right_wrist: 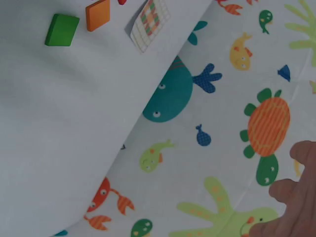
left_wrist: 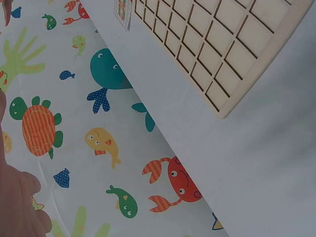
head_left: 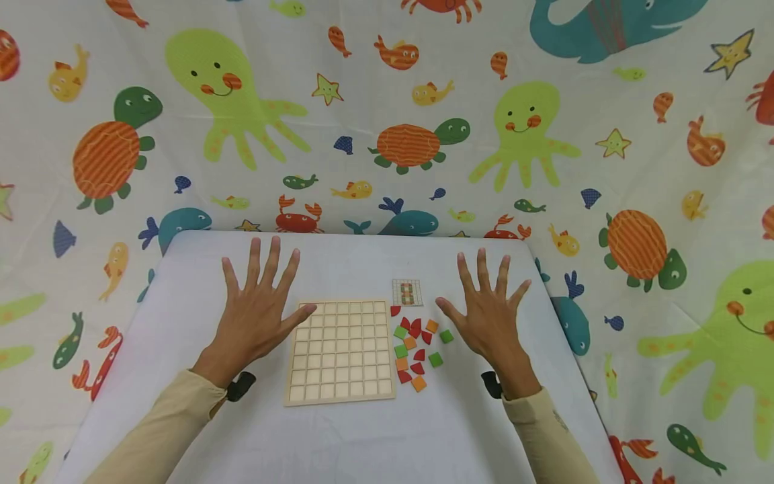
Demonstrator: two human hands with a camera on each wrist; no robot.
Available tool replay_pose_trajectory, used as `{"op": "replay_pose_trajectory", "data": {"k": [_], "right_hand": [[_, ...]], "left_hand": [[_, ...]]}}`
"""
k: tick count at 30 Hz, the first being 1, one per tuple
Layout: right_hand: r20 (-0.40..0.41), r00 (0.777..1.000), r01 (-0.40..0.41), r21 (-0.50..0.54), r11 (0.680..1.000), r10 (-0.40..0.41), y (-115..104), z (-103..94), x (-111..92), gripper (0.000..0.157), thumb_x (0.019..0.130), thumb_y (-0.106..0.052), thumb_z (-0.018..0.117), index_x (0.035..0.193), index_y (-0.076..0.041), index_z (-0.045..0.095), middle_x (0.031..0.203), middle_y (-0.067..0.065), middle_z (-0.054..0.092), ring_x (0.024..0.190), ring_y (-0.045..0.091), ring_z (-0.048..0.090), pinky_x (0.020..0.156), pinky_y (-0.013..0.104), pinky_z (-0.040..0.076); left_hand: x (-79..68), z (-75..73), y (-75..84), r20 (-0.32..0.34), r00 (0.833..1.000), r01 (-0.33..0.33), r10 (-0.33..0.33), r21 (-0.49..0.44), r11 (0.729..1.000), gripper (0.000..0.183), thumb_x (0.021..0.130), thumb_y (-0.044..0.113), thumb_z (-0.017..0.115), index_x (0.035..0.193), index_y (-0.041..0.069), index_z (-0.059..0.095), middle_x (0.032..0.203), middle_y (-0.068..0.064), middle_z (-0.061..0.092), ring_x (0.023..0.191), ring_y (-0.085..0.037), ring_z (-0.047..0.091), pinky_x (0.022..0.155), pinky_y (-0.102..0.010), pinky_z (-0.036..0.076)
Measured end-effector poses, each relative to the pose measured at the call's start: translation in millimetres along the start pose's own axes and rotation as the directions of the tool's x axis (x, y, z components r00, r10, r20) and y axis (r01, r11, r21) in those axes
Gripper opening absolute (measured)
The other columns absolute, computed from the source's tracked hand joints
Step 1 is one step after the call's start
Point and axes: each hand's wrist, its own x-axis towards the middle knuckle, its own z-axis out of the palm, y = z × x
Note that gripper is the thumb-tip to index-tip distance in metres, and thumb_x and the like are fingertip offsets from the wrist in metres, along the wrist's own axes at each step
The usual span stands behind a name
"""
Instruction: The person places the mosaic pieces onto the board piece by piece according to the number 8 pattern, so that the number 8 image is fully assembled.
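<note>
My left hand [head_left: 255,316] is spread wide above the table, its thumb overlapping the upper left corner of the wooden grid board [head_left: 341,353] in the head view. My right hand [head_left: 488,319] is spread too, to the right of the loose pieces, fingers pointing away from me. Neither hand holds anything. Between board and right hand lie several green square tiles [head_left: 436,359], orange square tiles [head_left: 418,383] and red rounded-edge pieces [head_left: 417,368]. A small pattern card [head_left: 407,292] with a printed grid lies behind them. The board's cells are bare.
The white table [head_left: 338,444] has its far edge against a hanging cloth [head_left: 363,87] printed with sea animals. The cloth also drops along both sides. A dark wrist strap [head_left: 240,386] sits on the left wrist, another dark strap [head_left: 492,384] on the right.
</note>
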Motion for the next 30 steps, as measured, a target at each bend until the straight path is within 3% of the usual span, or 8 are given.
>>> {"op": "replay_pose_trajectory", "data": {"k": [3, 7, 10, 14, 18, 24, 26, 30], "right_hand": [[0.005, 1.0, 0.001, 0.005, 1.0, -0.001, -2.6, 1.5, 0.6, 0.099, 0.095, -0.076, 0.051, 0.172, -0.033, 0.006, 0.181, 0.005, -0.009, 0.162, 0.055, -0.013, 0.115, 0.09, -0.01], [-0.01, 1.0, 0.0, 0.03, 1.0, 0.001, -8.8, 6.4, 1.1, 0.098, 0.095, -0.072, 0.056, 0.172, -0.033, 0.009, 0.181, 0.011, 0.003, 0.163, 0.056, -0.001, 0.116, 0.091, -0.003], [-0.032, 0.999, 0.002, 0.07, 0.998, 0.0, -14.1, 13.1, 0.5, 0.096, 0.096, -0.065, 0.063, 0.172, -0.031, 0.016, 0.179, 0.015, 0.018, 0.162, 0.053, 0.016, 0.12, 0.087, 0.009], [-0.064, 0.998, 0.019, 0.192, 0.981, -0.007, -21.7, 27.2, -2.5, 0.088, 0.096, -0.051, 0.074, 0.169, -0.029, 0.03, 0.169, 0.015, 0.042, 0.153, 0.042, 0.041, 0.122, 0.073, 0.034], [-0.099, 0.995, 0.029, 0.358, 0.933, 0.007, -28.7, 47.9, -6.1, 0.075, 0.093, -0.035, 0.083, 0.16, -0.028, 0.049, 0.147, 0.013, 0.063, 0.13, 0.033, 0.058, 0.107, 0.057, 0.054], [-0.057, 0.996, -0.026, 0.529, 0.848, 0.066, -37.1, 82.9, -7.0, 0.055, 0.091, -0.026, 0.086, 0.142, -0.024, 0.067, 0.121, 0.01, 0.073, 0.111, 0.027, 0.064, 0.096, 0.049, 0.055], [-0.033, 0.997, -0.038, 0.558, 0.829, 0.068, -40.0, 92.3, -6.2, 0.051, 0.09, -0.023, 0.087, 0.138, -0.02, 0.071, 0.117, 0.011, 0.074, 0.109, 0.028, 0.065, 0.095, 0.05, 0.054], [0.002, 0.999, -0.034, 0.559, 0.829, 0.04, -45.5, 109.1, -2.7, 0.042, 0.089, -0.02, 0.087, 0.129, -0.016, 0.076, 0.114, 0.012, 0.075, 0.105, 0.029, 0.065, 0.091, 0.049, 0.054]], "left_hand": [[-0.9, 0.0, -0.9, 0.003, 1.0, 0.003, -0.003, -0.003, 1.0, 0.102, 0.094, 0.069, 0.059, 0.171, 0.014, 0.02, 0.179, -0.022, 0.005, 0.166, -0.047, -0.008, 0.121, -0.085, -0.005], [-1.7, 0.7, -2.2, 0.015, 1.0, 0.009, -0.009, -0.007, 1.0, 0.102, 0.095, 0.068, 0.059, 0.171, 0.014, 0.019, 0.179, -0.023, 0.006, 0.166, -0.046, -0.005, 0.125, -0.081, -0.005], [-3.2, 3.6, -2.5, 0.02, 1.0, 0.022, -0.021, -0.051, 0.998, 0.1, 0.096, 0.067, 0.058, 0.171, 0.015, 0.019, 0.178, -0.023, 0.01, 0.167, -0.043, 0.004, 0.13, -0.074, -0.002], [-9.2, 13.2, -1.6, -0.029, 0.999, 0.03, -0.037, -0.209, 0.977, 0.091, 0.096, 0.051, 0.07, 0.168, 0.012, 0.032, 0.173, -0.024, 0.031, 0.161, -0.043, 0.027, 0.13, -0.07, 0.016], [-21.4, 33.3, -1.4, -0.092, 0.993, 0.03, -0.075, -0.417, 0.909, 0.077, 0.091, 0.027, 0.081, 0.159, 0.01, 0.048, 0.164, -0.021, 0.049, 0.151, -0.045, 0.043, 0.119, -0.073, 0.033], [-50.6, 80.2, -2.1, -0.043, 0.982, 0.119, -0.186, -0.624, 0.772, 0.073, 0.089, 0.015, 0.085, 0.155, 0.012, 0.054, 0.158, -0.018, 0.056, 0.147, -0.046, 0.045, 0.114, -0.073, 0.034], [-61.3, 94.6, -2.1, -0.018, 0.976, 0.153, -0.216, -0.648, 0.746, 0.072, 0.088, 0.014, 0.085, 0.154, 0.014, 0.055, 0.157, -0.018, 0.057, 0.146, -0.046, 0.045, 0.115, -0.072, 0.034], [-80.6, 117.6, -2.1, 0.019, 0.966, 0.202, -0.256, -0.67, 0.714, 0.071, 0.086, 0.01, 0.085, 0.152, 0.014, 0.058, 0.156, -0.017, 0.058, 0.146, -0.045, 0.045, 0.118, -0.071, 0.033]]}}
